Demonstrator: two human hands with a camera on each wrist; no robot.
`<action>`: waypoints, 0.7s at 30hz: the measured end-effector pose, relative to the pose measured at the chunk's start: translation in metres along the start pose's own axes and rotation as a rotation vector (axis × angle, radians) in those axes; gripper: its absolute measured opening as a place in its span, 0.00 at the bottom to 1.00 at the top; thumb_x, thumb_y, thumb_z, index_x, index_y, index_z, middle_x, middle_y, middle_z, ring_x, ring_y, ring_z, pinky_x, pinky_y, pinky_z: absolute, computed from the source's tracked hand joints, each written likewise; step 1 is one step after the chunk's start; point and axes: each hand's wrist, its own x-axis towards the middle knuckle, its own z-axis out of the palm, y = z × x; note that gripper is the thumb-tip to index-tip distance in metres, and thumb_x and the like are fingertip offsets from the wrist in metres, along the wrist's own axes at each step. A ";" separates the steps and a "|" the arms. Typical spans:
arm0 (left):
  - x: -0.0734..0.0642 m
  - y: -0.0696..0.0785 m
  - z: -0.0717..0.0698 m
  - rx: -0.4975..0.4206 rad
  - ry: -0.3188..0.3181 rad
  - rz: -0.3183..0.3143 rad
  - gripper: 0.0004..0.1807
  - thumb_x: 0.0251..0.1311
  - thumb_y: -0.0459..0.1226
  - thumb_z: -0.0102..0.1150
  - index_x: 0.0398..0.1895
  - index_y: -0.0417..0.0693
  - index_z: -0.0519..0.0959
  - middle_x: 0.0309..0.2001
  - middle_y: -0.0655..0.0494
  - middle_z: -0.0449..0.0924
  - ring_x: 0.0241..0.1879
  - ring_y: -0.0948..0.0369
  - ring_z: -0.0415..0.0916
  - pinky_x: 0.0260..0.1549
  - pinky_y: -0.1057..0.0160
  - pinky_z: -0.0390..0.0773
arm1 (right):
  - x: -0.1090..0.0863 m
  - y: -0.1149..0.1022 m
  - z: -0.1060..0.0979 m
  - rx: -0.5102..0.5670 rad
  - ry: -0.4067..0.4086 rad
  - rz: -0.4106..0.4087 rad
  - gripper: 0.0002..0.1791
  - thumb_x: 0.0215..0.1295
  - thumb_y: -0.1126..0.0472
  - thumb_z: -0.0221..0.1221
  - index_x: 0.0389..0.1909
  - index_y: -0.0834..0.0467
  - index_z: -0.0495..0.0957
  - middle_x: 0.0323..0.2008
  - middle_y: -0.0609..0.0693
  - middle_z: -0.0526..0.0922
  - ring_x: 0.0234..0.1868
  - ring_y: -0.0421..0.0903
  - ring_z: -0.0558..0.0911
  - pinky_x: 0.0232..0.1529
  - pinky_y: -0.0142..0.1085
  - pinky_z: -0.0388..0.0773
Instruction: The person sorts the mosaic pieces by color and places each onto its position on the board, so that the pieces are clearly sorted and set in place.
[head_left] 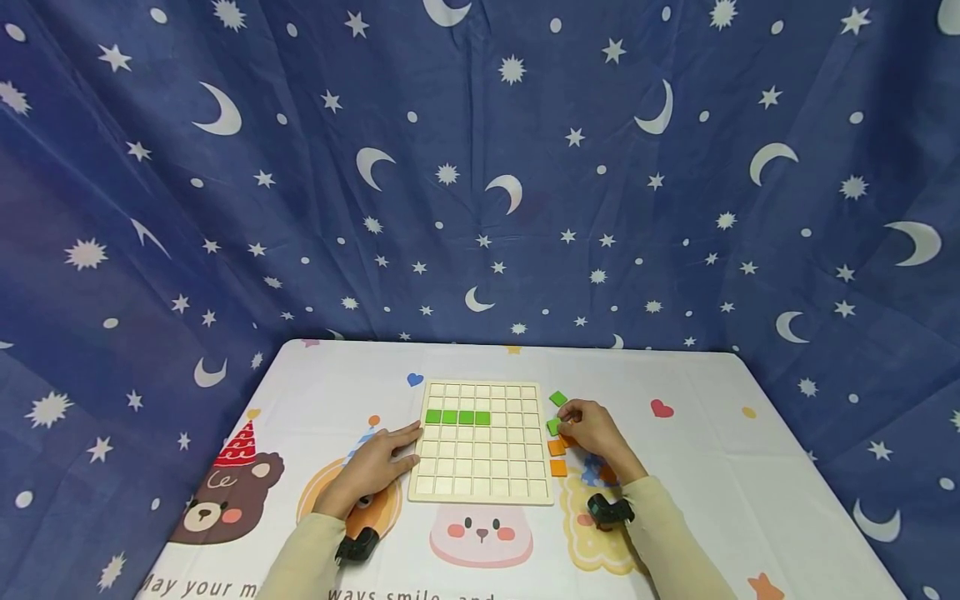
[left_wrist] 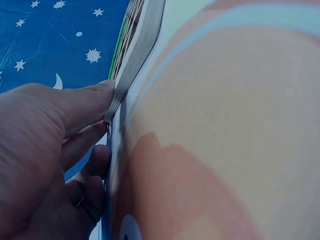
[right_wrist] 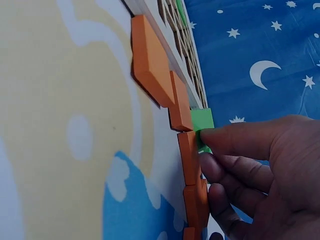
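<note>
A pale wooden grid board (head_left: pixel 480 490) lies flat on the table, with a row of several green square tiles (head_left: pixel 458 417) in its cells. My left hand (head_left: pixel 372 464) is at the board's left edge, thumb and fingers fairly straight, fingertips touching the rim (left_wrist: pixel 131 75). Off the board's right side, my right hand (head_left: pixel 594 428) pinches a green tile (right_wrist: pixel 202 121) between thumb and fingers; the fingers partly cover it. Right by that hand lie orange tiles (right_wrist: pixel 151 62), some partly hidden by it. Another green tile (head_left: pixel 558 398) lies just beyond the fingers.
A white tablecloth (head_left: pixel 712 467) printed with cartoon animals and hearts covers the table. Behind it hangs a dark blue curtain (head_left: pixel 420 208) with moons and stars. Dark wrist cameras (head_left: pixel 609 510) are strapped to both sleeves.
</note>
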 end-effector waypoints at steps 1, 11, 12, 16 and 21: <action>0.000 0.000 0.000 0.001 0.001 0.002 0.28 0.65 0.42 0.62 0.67 0.48 0.72 0.72 0.57 0.66 0.69 0.41 0.64 0.64 0.42 0.67 | 0.000 0.000 0.000 0.013 -0.004 0.006 0.08 0.54 0.62 0.67 0.35 0.56 0.82 0.31 0.50 0.83 0.33 0.46 0.75 0.35 0.34 0.70; 0.001 -0.001 0.000 0.009 0.004 0.002 0.28 0.65 0.42 0.62 0.68 0.48 0.72 0.72 0.57 0.66 0.69 0.42 0.64 0.64 0.42 0.67 | 0.001 0.005 -0.003 0.128 -0.008 0.020 0.07 0.56 0.64 0.67 0.35 0.57 0.81 0.29 0.50 0.79 0.31 0.45 0.74 0.31 0.33 0.71; 0.001 -0.001 0.000 0.010 0.004 0.003 0.28 0.65 0.42 0.62 0.68 0.48 0.72 0.72 0.57 0.66 0.69 0.42 0.64 0.65 0.42 0.66 | 0.000 0.005 -0.003 0.133 -0.005 0.017 0.06 0.56 0.64 0.67 0.35 0.57 0.81 0.29 0.50 0.80 0.31 0.45 0.75 0.32 0.33 0.71; 0.001 -0.001 0.000 0.009 0.002 0.005 0.28 0.65 0.42 0.61 0.68 0.48 0.72 0.72 0.57 0.66 0.69 0.41 0.64 0.65 0.42 0.66 | 0.000 0.004 -0.007 0.139 0.012 0.007 0.04 0.59 0.63 0.65 0.35 0.55 0.83 0.30 0.49 0.82 0.32 0.44 0.76 0.35 0.32 0.72; 0.001 0.000 0.001 0.003 0.004 0.006 0.28 0.65 0.42 0.62 0.67 0.47 0.73 0.72 0.57 0.67 0.69 0.41 0.64 0.64 0.42 0.67 | -0.001 0.000 -0.011 0.177 0.038 -0.019 0.04 0.60 0.64 0.65 0.35 0.57 0.83 0.30 0.51 0.83 0.31 0.45 0.78 0.34 0.33 0.74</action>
